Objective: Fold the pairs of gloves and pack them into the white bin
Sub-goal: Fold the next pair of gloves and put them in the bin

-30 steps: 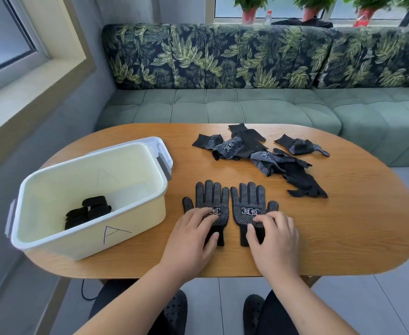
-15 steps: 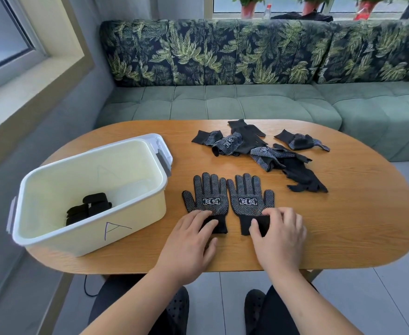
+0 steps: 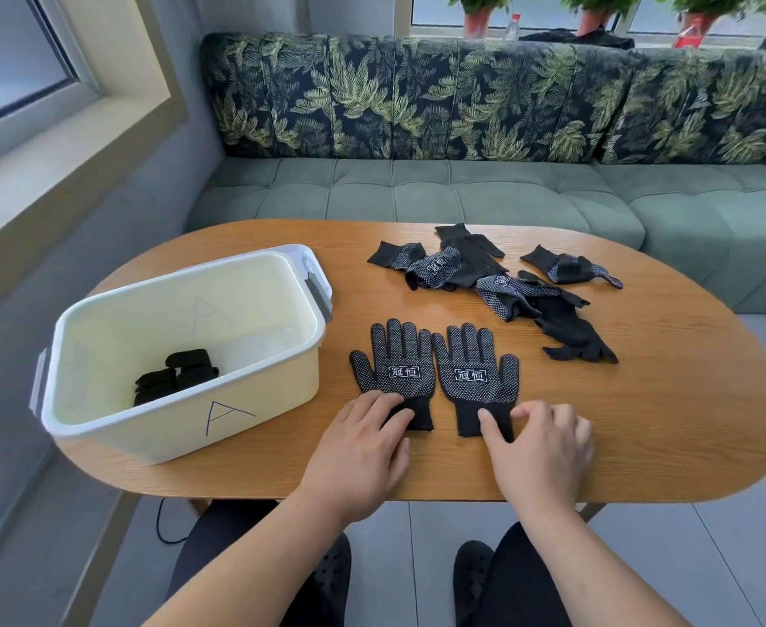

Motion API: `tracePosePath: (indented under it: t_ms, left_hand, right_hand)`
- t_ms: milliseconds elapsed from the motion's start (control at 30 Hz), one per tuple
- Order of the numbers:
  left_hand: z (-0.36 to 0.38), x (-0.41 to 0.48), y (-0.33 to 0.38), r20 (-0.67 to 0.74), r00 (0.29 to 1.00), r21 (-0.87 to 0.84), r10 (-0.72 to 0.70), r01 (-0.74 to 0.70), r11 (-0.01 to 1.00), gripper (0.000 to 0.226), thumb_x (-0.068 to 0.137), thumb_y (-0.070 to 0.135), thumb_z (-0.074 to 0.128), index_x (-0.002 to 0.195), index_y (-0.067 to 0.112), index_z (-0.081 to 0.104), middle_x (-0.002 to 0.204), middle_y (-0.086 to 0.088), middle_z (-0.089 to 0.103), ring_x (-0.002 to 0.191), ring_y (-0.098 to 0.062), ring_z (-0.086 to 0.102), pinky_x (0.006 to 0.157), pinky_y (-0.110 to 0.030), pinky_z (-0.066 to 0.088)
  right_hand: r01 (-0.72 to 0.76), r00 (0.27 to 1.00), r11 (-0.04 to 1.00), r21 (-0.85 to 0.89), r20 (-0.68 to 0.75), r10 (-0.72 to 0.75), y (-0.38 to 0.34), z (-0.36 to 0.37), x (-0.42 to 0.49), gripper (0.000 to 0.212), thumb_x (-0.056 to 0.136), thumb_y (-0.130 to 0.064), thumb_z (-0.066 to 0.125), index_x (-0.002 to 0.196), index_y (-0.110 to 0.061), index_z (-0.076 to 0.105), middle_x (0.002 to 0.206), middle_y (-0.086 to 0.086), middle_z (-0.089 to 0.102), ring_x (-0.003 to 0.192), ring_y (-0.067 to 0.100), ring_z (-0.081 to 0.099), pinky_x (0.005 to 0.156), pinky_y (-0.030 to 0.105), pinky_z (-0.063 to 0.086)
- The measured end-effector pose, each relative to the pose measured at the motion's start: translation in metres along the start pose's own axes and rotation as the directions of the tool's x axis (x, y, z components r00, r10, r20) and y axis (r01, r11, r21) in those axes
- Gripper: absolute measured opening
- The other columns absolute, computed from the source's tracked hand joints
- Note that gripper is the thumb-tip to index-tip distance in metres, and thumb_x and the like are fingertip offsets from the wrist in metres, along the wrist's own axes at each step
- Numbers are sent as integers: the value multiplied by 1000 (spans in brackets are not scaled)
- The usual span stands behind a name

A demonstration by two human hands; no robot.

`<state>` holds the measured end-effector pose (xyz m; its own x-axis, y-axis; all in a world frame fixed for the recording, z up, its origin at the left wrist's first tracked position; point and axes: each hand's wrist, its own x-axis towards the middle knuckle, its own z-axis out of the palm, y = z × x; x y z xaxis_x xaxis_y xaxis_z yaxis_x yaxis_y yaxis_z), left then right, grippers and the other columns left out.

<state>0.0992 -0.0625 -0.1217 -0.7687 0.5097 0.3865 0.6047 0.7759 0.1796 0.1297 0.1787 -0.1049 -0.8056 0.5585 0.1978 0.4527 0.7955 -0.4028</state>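
Black glove cuffs (image 3: 485,416) under fingers (image 3: 492,425)

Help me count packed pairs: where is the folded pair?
Head view, left side: the folded pair lies inside the white bin, left of the two flat gloves.

Drawn "A" on white bin (image 3: 259,400), "冠恒", seemingly, on two flat gloves (image 3: 397,368)

Both hands have slid back toward the near edge of the counter, off the palms of the two flat gloves. The left hand (image 3: 363,450) now touches only the cuff of the left glove (image 3: 394,368), and the right hand (image 3: 539,450) has moved right, with its thumb on the cuff of the right glove (image 3: 476,377). Both white logos and the dotted palms now lie fully uncovered
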Motion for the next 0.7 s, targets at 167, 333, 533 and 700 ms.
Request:
tracePosePath:
  t_ms: [167,333,533,700]
  left_hand:
    - [1,0,-1,13,1000,-12,5,-4,1000,38,102,33,55,134,18,66,143,-1,59,136,-27,51,115,-38,42]
    - [-1,2,0,42,999,20,-14,13,1000,49,105,41,48,145,15,60,148,-2,57,140,-27,49,120,-40,40]
    - [-3,2,0,75,996,32,-40,37,999,49,106,45,47,143,17,61,149,-2,56,142,-28,46,121,-44,39]
    - [-3,4,-3,127,992,-24,13,-10,1000,53,107,50,45,150,21,57,158,4,51,149,-23,41,125,-43,33]
  right_hand:
    - [-10,997,999,33,78,7,-5,-9,4,26,93,-60,70,97,-34,66,109,-3,63,114,27,48,99,45,41]
    - [13,982,967,256,179,-61,-19,-31,28,14,100,-39,71,96,-29,62,88,-16,66,82,14,60,64,27,42]
    - [340,906,894,290,152,-394,-55,-79,71,13,101,-19,70,109,-30,71,106,-11,65,99,9,59,83,29,46]
    - [584,764,760,284,123,-633,-88,-125,89,35,99,-12,71,125,-34,70,113,-16,66,104,7,57,91,25,39]
